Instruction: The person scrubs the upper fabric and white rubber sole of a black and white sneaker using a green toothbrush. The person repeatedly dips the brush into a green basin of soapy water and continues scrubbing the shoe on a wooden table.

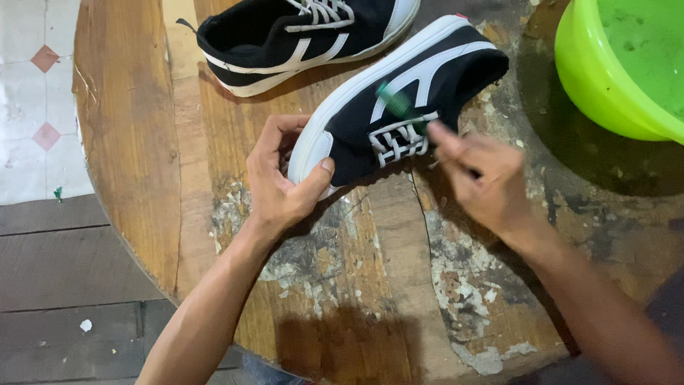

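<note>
head view: second shoe (pixel 299 36), green basin (pixel 620 71) near sneaker (pixel 399 100).

This looks like a home, maybe a porch or back room. There is an old round wooden table (pixel 342 285) with peeling paint, a tiled floor (pixel 28 100) with little diamond shapes, dark wood boards (pixel 64 264), and a green plastic basin (pixel 627 64).

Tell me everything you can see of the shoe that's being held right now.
The held sneaker is black fabric with white stripes, white laces and a white rubber sole. It lies tilted on the worn wooden table, toe towards the person. The left hand grips its toe; the right hand holds a blurred green brush against its laces.
</note>
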